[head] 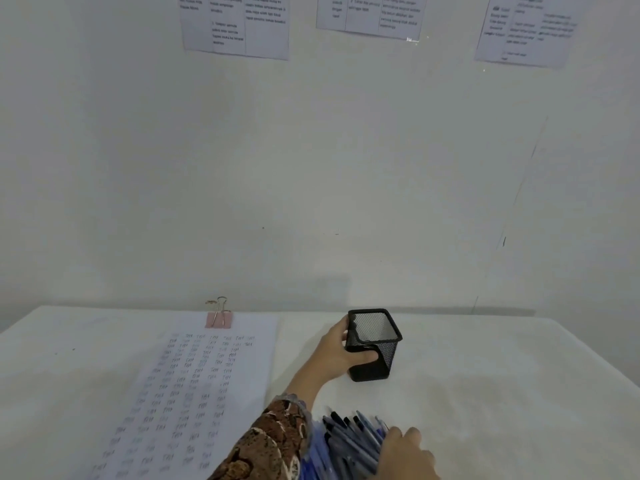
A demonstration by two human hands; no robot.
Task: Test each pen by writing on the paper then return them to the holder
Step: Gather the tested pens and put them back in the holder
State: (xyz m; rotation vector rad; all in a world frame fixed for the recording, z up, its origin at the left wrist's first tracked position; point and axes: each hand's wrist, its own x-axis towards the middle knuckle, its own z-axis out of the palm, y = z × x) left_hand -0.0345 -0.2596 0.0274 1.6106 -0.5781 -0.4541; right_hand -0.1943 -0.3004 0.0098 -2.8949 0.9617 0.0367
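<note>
One black mesh pen holder [386,358] sits on the white worktop [502,393], right of centre and near the wall, with its mouth facing up. The person's left grip [337,355], a bare hand reaching out of a brown patterned sleeve [273,441], is clasped round the holder's left side, thumb across the near face and fingers behind the rim. Well apart from the holder, at the near edge, lies one heap of blue pens [353,441] with dark caps; they overlap and blur too much to count. The right grip [407,452] rests on the heap's right side with its fingertips among the pens; whether it grasps any cannot be told. To the left lies one sheet of paper [207,375] covered in rows of small handwritten marks, with one pink binder clip [219,320] on its far edge. Three printed sheets hang on the wall: one at left [235,26], one in the middle [370,13], one at right [526,32].
</note>
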